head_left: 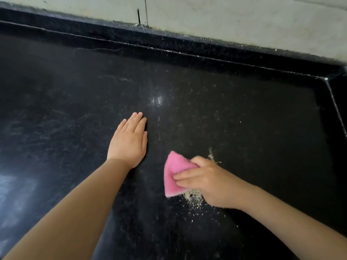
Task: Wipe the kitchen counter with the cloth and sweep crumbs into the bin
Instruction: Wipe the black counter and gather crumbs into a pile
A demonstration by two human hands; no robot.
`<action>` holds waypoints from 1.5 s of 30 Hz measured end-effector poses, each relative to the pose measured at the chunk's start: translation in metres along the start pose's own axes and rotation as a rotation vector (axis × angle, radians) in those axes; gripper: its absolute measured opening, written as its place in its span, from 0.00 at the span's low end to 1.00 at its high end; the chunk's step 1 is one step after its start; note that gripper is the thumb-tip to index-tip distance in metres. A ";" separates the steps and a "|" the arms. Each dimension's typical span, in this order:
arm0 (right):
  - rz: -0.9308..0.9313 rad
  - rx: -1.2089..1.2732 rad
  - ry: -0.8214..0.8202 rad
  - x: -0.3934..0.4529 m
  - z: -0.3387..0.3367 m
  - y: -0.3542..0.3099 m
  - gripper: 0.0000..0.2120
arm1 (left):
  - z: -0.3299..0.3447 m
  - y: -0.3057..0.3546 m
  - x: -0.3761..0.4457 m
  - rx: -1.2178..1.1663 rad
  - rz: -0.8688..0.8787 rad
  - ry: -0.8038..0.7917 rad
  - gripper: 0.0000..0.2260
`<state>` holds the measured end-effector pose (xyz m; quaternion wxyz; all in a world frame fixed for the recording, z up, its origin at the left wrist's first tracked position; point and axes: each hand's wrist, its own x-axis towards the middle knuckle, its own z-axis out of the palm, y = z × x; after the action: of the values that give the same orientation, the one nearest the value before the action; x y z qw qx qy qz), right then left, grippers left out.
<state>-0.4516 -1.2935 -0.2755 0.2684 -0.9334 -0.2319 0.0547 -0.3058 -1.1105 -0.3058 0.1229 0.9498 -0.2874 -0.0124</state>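
Most of the view is filled by a glossy black speckled stone kitchen counter (216, 94), seen from above w/ a raised black lip along the back edge and at the right corner. Faint smears and streaks are seen across the left half, plus a bright light reflection near the centre. Behind the lip a pale, grimy tiled wall (234, 21) is seen, w/ a dark vertical joint near the top middle.

Both bare forearms are extended in from the bottom edge. The left hand (129, 139) is laid flat, palm down, on the counter at approx. centre-left, fingers straight and held together, nothing gripped. The right hand (208, 182) is placed to the right and nearer the viewer, fingers curled over a folded pink fleecy cleaning cloth (173, 171). The cloth is pressed against the counter under those fingers, its free corner pointed up and to the left, well apart from the left hand.

A small heap of pale beige crumbs (194, 197) is seen touching the cloth's lower edge, just beside the right hand's heel. A thinner line of the same crumbs is seen at the hand's far side, above the knuckles. Loose specks are scattered over the counter below and right of the heap, and finer dust further back toward the lip.
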 end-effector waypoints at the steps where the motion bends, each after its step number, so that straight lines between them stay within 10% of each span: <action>1: 0.001 0.023 0.021 -0.002 -0.004 0.000 0.22 | 0.000 0.000 0.000 -0.002 0.003 0.005 0.27; 7: 0.150 -0.023 0.324 0.069 -0.033 0.034 0.22 | -0.013 -0.015 -0.014 0.005 -0.040 0.043 0.23; 12: 0.422 -0.045 0.228 0.137 -0.024 0.055 0.27 | -0.015 -0.033 -0.042 0.078 -0.057 0.003 0.23; 23: -0.035 -0.051 0.118 0.013 -0.018 -0.012 0.16 | -0.010 -0.032 -0.050 0.076 -0.099 -0.018 0.25; 34: 0.801 -0.331 0.458 -0.001 -0.057 0.143 0.22 | -0.005 0.016 -0.016 0.029 0.105 0.005 0.23; 45: 0.426 -0.104 0.387 -0.025 -0.023 0.006 0.20 | 0.003 0.023 -0.014 -0.014 0.127 -0.075 0.27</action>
<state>-0.4659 -1.3203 -0.2599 0.2418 -0.9666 0.0224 -0.0813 -0.3305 -1.1220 -0.3042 0.1194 0.9275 -0.3517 -0.0423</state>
